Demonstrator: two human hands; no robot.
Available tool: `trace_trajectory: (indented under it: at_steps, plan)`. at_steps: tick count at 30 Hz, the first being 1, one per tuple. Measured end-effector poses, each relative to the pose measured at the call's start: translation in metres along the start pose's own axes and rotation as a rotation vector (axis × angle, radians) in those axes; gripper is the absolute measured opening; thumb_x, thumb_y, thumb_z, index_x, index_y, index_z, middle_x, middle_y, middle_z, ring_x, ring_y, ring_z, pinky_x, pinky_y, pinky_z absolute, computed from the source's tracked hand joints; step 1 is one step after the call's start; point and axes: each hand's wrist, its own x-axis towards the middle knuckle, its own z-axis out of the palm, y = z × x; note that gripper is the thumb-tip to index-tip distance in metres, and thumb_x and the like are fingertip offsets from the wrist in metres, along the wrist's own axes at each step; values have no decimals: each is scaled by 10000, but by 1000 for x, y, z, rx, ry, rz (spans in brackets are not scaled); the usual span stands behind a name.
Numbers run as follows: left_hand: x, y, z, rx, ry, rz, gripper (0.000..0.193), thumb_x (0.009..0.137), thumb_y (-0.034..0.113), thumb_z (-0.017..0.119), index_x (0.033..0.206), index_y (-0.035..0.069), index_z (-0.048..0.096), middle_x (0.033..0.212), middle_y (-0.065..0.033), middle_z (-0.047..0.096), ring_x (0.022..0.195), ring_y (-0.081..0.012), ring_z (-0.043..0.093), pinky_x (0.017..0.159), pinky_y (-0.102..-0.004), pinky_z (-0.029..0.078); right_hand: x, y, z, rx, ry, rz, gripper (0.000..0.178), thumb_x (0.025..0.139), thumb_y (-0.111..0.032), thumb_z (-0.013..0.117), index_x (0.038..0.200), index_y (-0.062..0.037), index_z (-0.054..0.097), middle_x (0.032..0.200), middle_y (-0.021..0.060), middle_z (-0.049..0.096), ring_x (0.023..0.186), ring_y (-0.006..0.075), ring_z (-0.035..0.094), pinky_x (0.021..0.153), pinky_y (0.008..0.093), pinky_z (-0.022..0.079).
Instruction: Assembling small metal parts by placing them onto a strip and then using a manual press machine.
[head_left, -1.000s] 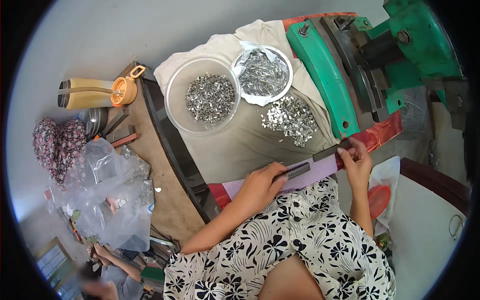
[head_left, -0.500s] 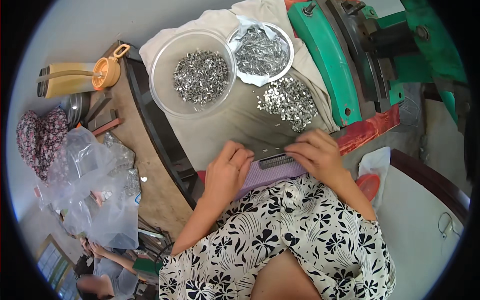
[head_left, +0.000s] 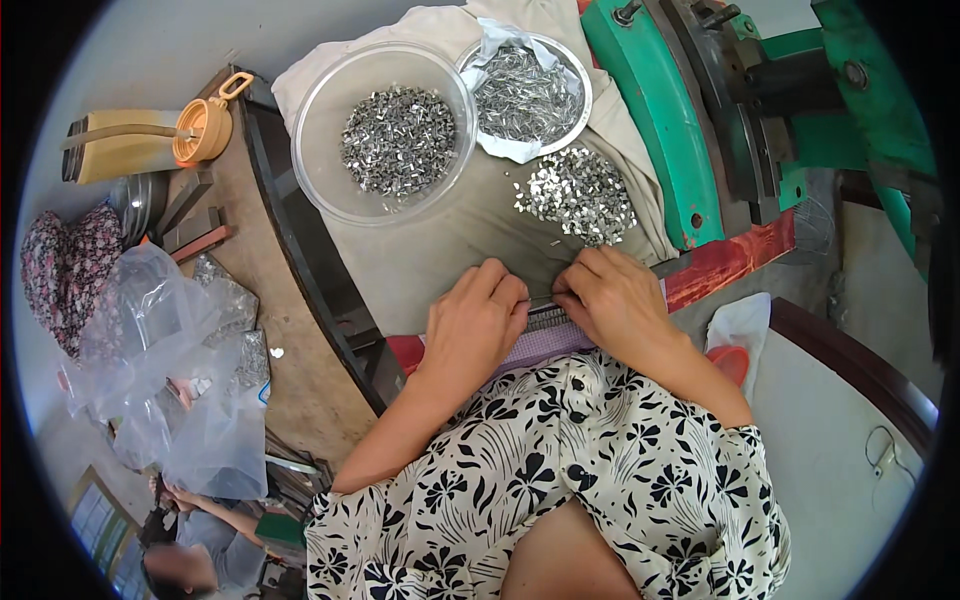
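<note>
Left hand point(head_left: 475, 315) and right hand point(head_left: 612, 300) have fingers bunched, can't tell if gripping, by the bar point(head_left: 547, 319) at the surface's point(head_left: 400, 272) near edge, so I'd keep both steady.

Both forearms point(head_left: 392, 428) angle in, left hand point(head_left: 476, 314) and right hand point(head_left: 612, 298) pretty close together, backs up, fingers curled, fingertips kinda hard to see.

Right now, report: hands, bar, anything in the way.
Left hand and right hand close together at dark ridged bar. Bar partly hidden, grip unclear. Metal bits piled just beyond right hand.
</note>
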Motion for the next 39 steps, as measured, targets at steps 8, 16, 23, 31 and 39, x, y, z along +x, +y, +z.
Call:
trace_trajectory:
  at_steps: [8, 16, 23, 31, 39]
  plan:
    - [2, 2, -22, -77, 23, -57, 130, 762, 69, 742, 851, 72, 647, 817, -58, 558, 725, -262, 608, 618, -379, 494, 7, -1, -8, -105, -129, -61, 71, 798, -91, 620, 814, -22, 612, 830, 109, 584, 837, 273, 619, 731, 388, 514]
    - [101, 31, -44, 214, 455, 297, 127, 799, 68, 722, 870, 55, 617, 838, -80, 552, 708, -273, 607, 610, -384, 499, 12, -4, -11, -82, -143, -47, 113, 753, -114, 679, 780, -17, 629, 801, 116, 605, 817, 293, 640, 718, 409, 533]
    - [103, 22, -34, 224, 315, 313, 90, 808, 71, 638, 839, 42, 559, 895, -88, 525, 799, -252, 633, 616, -389, 543, 20, 6, -19, 46, -218, 6, 112, 681, -130, 709, 731, -42, 662, 774, 108, 619, 785, 309, 647, 684, 435, 523]
    - [58, -10, -2, 53, 224, 169, 253, 805, 31, 733, 1048, 53, 663, 983, -96, 599, 860, -304, 616, 716, -417, 504, 18, 8, -20, 46, -223, 32, 129, 695, -143, 734, 761, -50, 676, 773, 104, 618, 792, 307, 648, 686, 437, 517]
    - [54, -14, 3, -3, 246, 106, 283, 800, 51, 744, 1073, 53, 668, 982, -99, 593, 913, -308, 595, 778, -410, 498, 17, 12, -27, 115, 48, 54, 116, 739, -93, 758, 816, -46, 683, 788, 96, 610, 767, 298, 623, 666, 411, 498]
